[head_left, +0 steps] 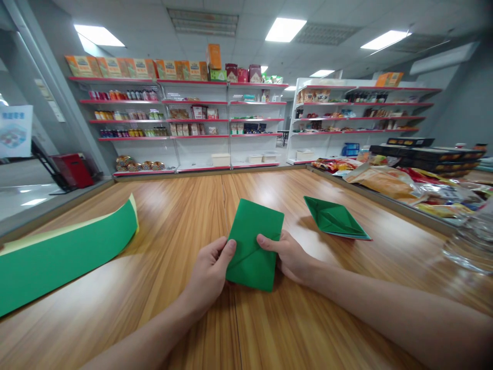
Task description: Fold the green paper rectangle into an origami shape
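Note:
A folded piece of green paper (252, 246) is held up just above the table, with a crease running slantwise across its lower half. My left hand (211, 267) pinches its left edge, thumb on the front face. On the right edge, my right hand (290, 254) grips it, the thumb lying flat on the front and the other fingers hidden behind. To the right on the table rests a folded green paper shape (337, 218) with pointed ends. A long green paper strip (73, 257), yellowish on its reverse, curls up at the left.
The wood-grain table (173, 205) has a seam down its middle. Snack packets (389, 182) and stacked black boxes (427, 154) lie beyond its right edge. A clear plastic container (472, 244) stands at the right. Stocked shelves (196, 121) line the back.

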{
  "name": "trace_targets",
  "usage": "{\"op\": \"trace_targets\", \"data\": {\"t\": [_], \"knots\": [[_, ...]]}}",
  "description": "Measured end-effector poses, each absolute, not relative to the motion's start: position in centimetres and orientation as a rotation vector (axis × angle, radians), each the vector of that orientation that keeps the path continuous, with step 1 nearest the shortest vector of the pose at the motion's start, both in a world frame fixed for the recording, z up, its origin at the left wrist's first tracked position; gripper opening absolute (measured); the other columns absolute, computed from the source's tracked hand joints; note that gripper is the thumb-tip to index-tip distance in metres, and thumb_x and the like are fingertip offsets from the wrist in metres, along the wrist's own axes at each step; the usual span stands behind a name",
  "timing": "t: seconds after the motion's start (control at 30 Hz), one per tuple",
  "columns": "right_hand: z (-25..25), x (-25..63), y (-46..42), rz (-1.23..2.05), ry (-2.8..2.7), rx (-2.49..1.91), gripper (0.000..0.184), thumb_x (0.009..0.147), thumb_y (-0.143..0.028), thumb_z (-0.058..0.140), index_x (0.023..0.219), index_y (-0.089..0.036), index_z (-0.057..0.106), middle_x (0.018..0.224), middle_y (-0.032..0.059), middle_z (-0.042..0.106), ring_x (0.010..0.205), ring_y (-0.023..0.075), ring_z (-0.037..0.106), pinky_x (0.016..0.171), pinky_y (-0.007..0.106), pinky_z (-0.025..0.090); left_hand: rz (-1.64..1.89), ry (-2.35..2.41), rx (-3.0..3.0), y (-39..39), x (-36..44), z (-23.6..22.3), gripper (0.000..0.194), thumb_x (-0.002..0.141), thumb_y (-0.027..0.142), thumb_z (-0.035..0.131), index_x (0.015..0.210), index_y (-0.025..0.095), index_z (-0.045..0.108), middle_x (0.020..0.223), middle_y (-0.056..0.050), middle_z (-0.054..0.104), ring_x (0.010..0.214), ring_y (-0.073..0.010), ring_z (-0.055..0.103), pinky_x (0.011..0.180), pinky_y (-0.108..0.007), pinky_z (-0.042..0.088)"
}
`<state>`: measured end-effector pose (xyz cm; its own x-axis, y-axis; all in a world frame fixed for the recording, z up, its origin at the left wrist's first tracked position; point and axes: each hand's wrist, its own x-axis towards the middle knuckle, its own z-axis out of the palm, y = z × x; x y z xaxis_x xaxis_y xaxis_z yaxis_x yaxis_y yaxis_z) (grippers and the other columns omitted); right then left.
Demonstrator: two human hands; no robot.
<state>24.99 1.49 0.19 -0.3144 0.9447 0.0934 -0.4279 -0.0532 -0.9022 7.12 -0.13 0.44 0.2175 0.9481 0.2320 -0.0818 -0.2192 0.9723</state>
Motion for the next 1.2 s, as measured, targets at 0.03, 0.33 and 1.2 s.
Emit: {"op": "trace_targets", "data": {"t": [0.03,0.33,1.2], "knots": [[0.2,25.0,1.5,1.607,-1.102,-0.676,0.039,0.068,-0.034,0.078,0.101,-0.017,0.067,0.095,0.009,0.072,0.089,0.0253,0.067,0.083,0.044,0.051,1.218,0.872,1.412,-0.1,7.1,0.5,0.037,0.081,0.049,0.061,0.065,0.016,0.058,0.06,0.0,0.051,0.055,-0.0129,0.045,0.049,-0.021,0.035],[0.4,25.0,1.4,1.609,-1.077,-0.708,0.034,0.07,-0.034,0.076,0.098,-0.016,0.067,0.095,0.0096,0.072,0.093,0.026,0.066,0.085,0.043,0.051,1.152,0.813,1.361,-0.2,7.1,0.8,0.027,0.08,0.043,0.063,0.076,0.016,0.062,0.069,-0.002,0.06,0.063,-0.0163,0.056,0.059,-0.025,0.048],[0.1,25.5,2.0,1.632,-0.97,-0.773,0.033,0.066,-0.04,0.079,0.085,-0.016,0.065,0.075,0.0032,0.068,0.054,0.0116,0.056,0.041,0.02,0.035,1.126,0.741,1.09,0.6,6.1,0.3,0.024,0.072,0.033,0.075,0.078,0.01,0.07,0.068,-0.004,0.065,0.055,-0.0105,0.056,0.043,-0.017,0.045]]}}
